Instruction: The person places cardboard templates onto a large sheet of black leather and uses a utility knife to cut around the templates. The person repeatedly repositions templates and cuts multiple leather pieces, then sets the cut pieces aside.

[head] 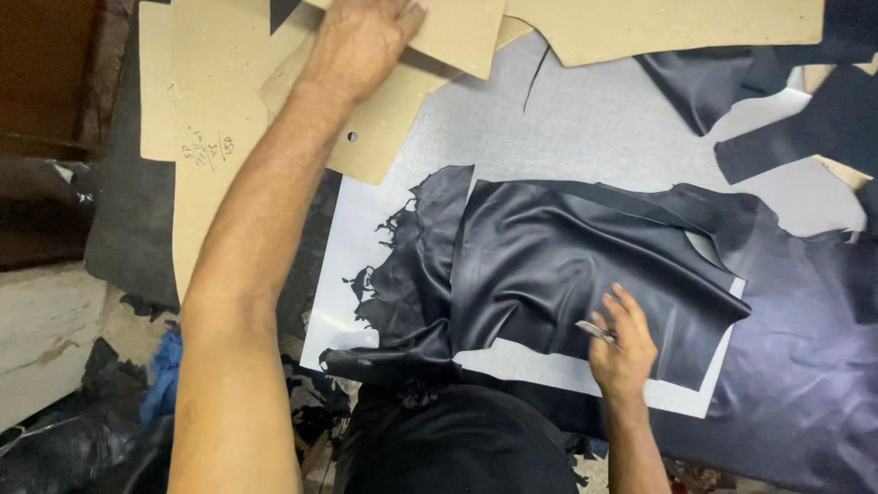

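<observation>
Surface [594, 119]: pale grey cutting board, largely covered. Dark navy sheet material spreads over its right side and lower right corner.

Black leather piece [567, 265]: lies in the middle of the surface, folded over itself, left edge ragged, sheen on the creases. Judged soft, limp and light; it will drape and slide, not hold a shape. The glossy face looks slippery against the board. Best held flat under a spread palm, or pinched at a cut edge rather than at the torn fringe, which looks weak.

Cardboard patterns [219, 119]: tan, stacked at upper left and along the top edge. Judged stiff, light, prone to bend at the corners; best lifted by an edge.

Left hand [361, 37]: reached forward, closed over the edge of a cardboard pattern.

Right hand [622, 343]: rests on the lower right part of the leather, fingers curled around a small metal blade [594, 331], its tip touching the leather.

Black scraps [777, 101]: upper right, well apart from both hands.
</observation>
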